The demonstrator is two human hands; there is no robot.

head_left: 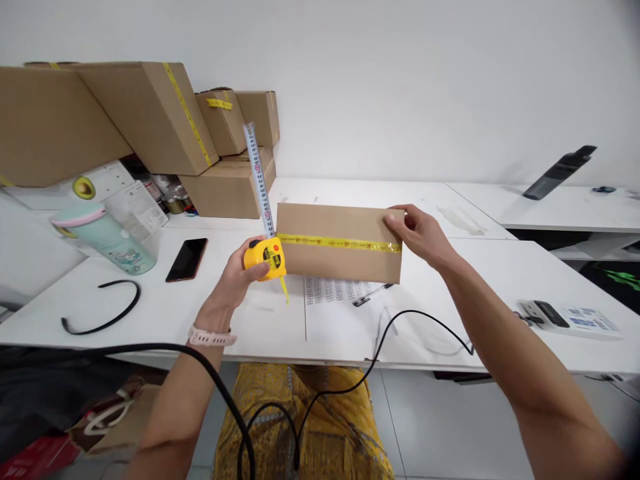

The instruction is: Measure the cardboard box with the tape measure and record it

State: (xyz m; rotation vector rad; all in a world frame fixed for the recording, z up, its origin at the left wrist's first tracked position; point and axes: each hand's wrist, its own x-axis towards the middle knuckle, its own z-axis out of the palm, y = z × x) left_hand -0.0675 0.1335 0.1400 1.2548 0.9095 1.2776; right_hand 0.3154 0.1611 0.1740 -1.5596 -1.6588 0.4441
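Observation:
My left hand (239,270) is closed around a yellow tape measure (265,258), whose white blade (257,175) sticks up and slightly left, beside the left edge of a cardboard box. That box (340,260), sealed with a strip of yellow tape (340,243), is lifted above the white table (165,303). My right hand (417,235) grips its top right corner, fingers closed over the edge. A pale watch band sits on my left wrist. A printed sheet (335,293) with a pen lies under the box.
Taped cardboard boxes (150,113) are piled at the back left. A mint-green cup (103,237), a black phone (187,259) and a curved black band (103,323) lie on the left. A black cable (400,320) crosses the front edge. Labels and a small device (550,313) lie at the right.

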